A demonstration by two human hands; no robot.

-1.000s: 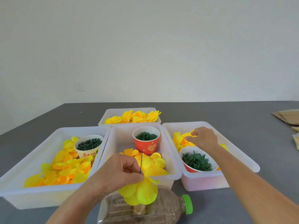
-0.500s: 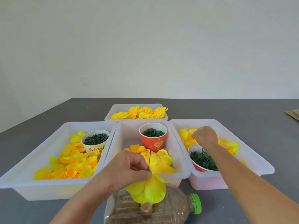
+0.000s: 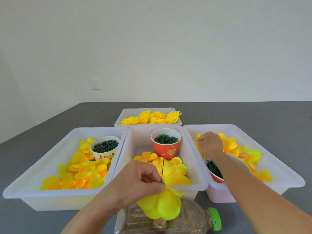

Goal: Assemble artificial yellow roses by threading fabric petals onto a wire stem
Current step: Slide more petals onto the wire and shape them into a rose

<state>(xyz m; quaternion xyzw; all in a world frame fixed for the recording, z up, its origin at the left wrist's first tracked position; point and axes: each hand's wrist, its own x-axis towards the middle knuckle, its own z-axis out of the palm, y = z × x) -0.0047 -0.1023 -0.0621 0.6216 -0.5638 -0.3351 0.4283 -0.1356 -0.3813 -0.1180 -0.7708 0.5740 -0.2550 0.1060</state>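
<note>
Shifted since a second ago: right hand [image 3: 211, 144], fingers curled, from over the red cup of green pieces [image 3: 215, 171] up toward the loose petals [image 3: 231, 146] at centre right of the frame, inside the right tub [image 3: 273, 166]. Cannot tell whether anything is pinched there; fingertips hidden. Left hand [image 3: 140, 179], low centre, pinching the dark wire stem [image 3: 162, 171] just above the threaded yellow petal layer [image 3: 160, 206], which hangs over the clear bottle [image 3: 177, 222] lying at the bottom edge.

Likely risks: slackened pinch, and the threaded petals slide down the wire or off it. Stem tip upright and bare, so a hurried return with the next petal could miss its centre hole and tear the fabric. Two petals stuck together could come up as one. Forearm lying across the red cup, so a careless withdrawal could tip it.
</note>
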